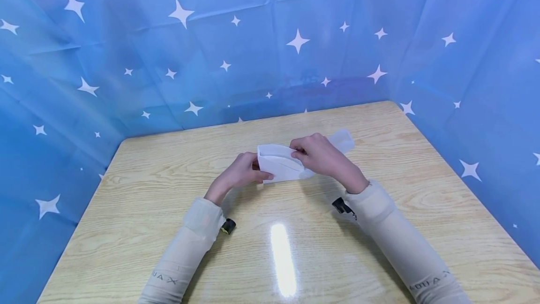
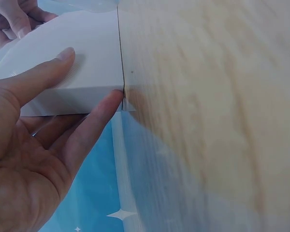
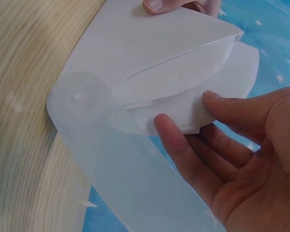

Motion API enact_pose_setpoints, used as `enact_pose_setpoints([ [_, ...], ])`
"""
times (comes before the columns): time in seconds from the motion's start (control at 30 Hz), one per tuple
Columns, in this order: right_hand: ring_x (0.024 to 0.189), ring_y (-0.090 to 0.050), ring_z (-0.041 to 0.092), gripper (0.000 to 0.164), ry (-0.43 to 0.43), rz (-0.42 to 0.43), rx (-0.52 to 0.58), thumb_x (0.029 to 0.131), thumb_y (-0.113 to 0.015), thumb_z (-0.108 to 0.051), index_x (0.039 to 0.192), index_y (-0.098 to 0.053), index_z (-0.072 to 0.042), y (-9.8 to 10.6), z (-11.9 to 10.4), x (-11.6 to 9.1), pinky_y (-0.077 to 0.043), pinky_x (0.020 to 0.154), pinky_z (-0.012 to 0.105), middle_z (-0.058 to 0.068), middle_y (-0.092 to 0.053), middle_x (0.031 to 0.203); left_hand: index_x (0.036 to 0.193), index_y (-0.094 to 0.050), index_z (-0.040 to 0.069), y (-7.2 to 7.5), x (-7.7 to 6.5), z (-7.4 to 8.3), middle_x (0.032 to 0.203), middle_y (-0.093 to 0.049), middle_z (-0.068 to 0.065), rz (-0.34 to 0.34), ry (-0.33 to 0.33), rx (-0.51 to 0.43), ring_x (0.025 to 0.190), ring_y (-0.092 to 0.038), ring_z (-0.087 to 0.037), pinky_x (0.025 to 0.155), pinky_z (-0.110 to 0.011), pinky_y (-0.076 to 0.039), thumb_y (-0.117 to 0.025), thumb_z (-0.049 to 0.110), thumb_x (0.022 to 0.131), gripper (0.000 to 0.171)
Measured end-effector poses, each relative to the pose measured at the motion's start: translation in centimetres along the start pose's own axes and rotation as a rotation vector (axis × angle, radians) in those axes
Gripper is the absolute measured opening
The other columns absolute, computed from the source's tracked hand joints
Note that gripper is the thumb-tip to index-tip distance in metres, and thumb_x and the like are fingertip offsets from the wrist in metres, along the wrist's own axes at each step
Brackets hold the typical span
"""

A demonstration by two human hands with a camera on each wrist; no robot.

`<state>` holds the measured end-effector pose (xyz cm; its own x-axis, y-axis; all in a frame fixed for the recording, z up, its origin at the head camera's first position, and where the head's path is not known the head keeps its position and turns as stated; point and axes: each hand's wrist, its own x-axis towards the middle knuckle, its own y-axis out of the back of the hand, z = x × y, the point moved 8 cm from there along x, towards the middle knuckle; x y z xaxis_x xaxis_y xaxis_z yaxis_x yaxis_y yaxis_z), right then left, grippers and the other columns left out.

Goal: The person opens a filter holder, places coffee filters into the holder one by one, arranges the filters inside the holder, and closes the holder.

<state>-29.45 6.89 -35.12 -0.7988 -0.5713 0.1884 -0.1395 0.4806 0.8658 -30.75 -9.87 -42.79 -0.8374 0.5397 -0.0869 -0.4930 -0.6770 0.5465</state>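
Observation:
A flat white case (image 1: 278,171) with a long curved opening along one side is held over the table between both hands. A translucent, round-ended strip (image 3: 135,179) is joined at one corner of it and slants away past the right hand. My left hand (image 1: 243,171) grips the case's far end, thumb (image 2: 46,72) on its broad face and fingers along the edge and underneath. My right hand (image 1: 318,154) pinches the curved white side panel (image 3: 183,108) beside the opening. In the right wrist view, thumb and fingertips lie on either side of that panel's edge.
The light wood-grain table (image 1: 160,172) spans the space under both arms, with a bright glare streak near its front. A blue cloth (image 1: 253,50) with white stars hangs behind and along the sides. Small black devices (image 1: 228,226) sit at both cuffs.

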Motion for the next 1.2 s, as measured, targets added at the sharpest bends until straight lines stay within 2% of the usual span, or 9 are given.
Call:
enact_pose_setpoints([
  [0.17,0.053,-0.032,0.010,0.024,0.020,0.006,-0.001,0.102,-0.064,-0.009,0.077,-0.062,-0.009,0.01,-0.09,-0.03,-0.033,0.058,0.027,-0.004,-0.042,0.060,0.127,-0.069,0.012,0.00,0.02,0.00,0.105,-0.077,-0.009,-0.003,0.000,0.000,0.078,-0.073,-0.028,0.071,-0.046,-0.064,-0.079,0.017,0.093,0.036],
  [0.4,0.053,-0.027,0.010,0.031,0.015,0.011,-0.013,0.101,-0.064,-0.007,0.073,-0.053,-0.013,0.01,-0.13,0.06,-0.029,0.057,0.027,-0.005,-0.034,0.059,0.126,-0.070,0.012,0.07,0.02,0.05,0.103,-0.078,-0.009,-0.002,-0.001,0.002,0.079,-0.073,-0.029,0.070,-0.046,-0.064,-0.079,0.018,0.093,0.035],
  [0.8,0.054,-0.028,0.011,0.030,0.010,-0.004,-0.016,0.101,-0.064,-0.007,0.073,-0.054,-0.013,-0.33,-0.10,0.00,-0.029,0.057,0.027,-0.005,-0.035,0.060,0.127,-0.069,0.011,-0.03,0.00,-0.05,0.106,-0.077,-0.010,0.000,0.000,-0.001,0.078,-0.073,-0.023,0.070,-0.044,-0.064,-0.079,0.017,0.092,0.037],
  [1.2,0.054,-0.029,0.011,0.025,0.027,0.003,-0.029,0.102,-0.063,-0.006,0.077,-0.059,-0.010,-0.36,-0.09,0.03,-0.030,0.057,0.027,-0.004,-0.036,0.060,0.127,-0.069,0.011,0.01,0.09,0.00,0.106,-0.077,-0.011,0.004,-0.002,0.010,0.077,-0.073,-0.023,0.070,-0.045,-0.064,-0.079,0.017,0.092,0.037],
])
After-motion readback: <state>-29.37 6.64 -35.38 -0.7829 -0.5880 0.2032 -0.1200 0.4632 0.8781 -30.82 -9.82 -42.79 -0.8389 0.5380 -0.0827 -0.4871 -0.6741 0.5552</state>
